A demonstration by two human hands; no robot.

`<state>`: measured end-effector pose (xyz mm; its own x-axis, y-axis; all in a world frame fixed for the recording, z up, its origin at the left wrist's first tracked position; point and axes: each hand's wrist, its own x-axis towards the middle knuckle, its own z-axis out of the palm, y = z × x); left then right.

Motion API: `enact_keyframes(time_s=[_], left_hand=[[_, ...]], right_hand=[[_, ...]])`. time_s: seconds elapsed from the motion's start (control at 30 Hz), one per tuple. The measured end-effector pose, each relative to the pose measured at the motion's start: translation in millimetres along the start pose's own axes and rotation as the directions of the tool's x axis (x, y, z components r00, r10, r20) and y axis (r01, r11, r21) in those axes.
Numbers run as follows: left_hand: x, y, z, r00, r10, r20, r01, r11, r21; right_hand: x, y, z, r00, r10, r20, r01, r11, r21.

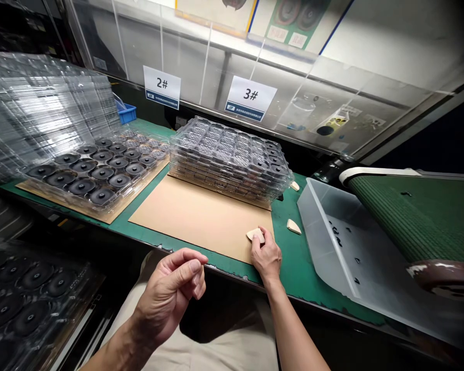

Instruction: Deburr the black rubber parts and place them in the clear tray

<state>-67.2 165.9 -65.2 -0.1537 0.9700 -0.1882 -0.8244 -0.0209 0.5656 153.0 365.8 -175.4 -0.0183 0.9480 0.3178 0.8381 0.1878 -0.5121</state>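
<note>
My right hand (267,254) rests near the front right corner of a flat brown cardboard sheet (193,214), its fingers closed on a cream wedge-shaped piece (255,235). My left hand (170,291) hangs in front of the table edge with thumb and forefinger pinched together; whatever may be between them is too small or hidden to make out. Right of the cardboard, a second cream wedge (294,226) lies on the green table top (290,263). A third wedge (294,186) sits farther back, beside a stack of clear plastic trays (228,159) filled with dark round parts.
A clear tray of black round parts (100,172) lies on the left, before stacked clear trays (46,103). At right stand a translucent bin (332,257) with small black bits and a green conveyor belt (413,211). Another parts tray (27,309) is lower left.
</note>
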Motion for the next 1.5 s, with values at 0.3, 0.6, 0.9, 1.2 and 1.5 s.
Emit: enact_keyframes(time_s=[0.3,0.6,0.9,1.2,1.5], left_hand=[[1.2,0.9,0.6,0.999,-0.010,-0.033,0.009,1.000,-0.013],[1.1,5.8,0.7,0.994,-0.098,0.048,0.108,0.955,-0.276],[-2.5,6.6,-3.1,0.989,-0.082,0.126,0.124,0.917,-0.380],[-3.1,4.3,-2.5,0.983,-0.016,0.182,0.063,0.964,-0.257],[-4.1,3.5,-1.4,0.984,-0.017,0.179,0.057,0.974,-0.221]], right_hand=[[0.7,-0.4,-0.1,1.000,-0.008,0.006,0.008,1.000,-0.010],[-0.3,0.6,0.4,1.000,-0.013,-0.006,0.013,1.000,-0.012],[0.3,2.2,1.8,1.000,-0.020,-0.008,0.020,1.000,-0.012],[0.2,1.6,1.5,0.999,-0.031,-0.013,0.031,0.999,-0.015],[-0.1,1.8,1.4,0.999,-0.028,-0.015,0.028,0.999,-0.019]])
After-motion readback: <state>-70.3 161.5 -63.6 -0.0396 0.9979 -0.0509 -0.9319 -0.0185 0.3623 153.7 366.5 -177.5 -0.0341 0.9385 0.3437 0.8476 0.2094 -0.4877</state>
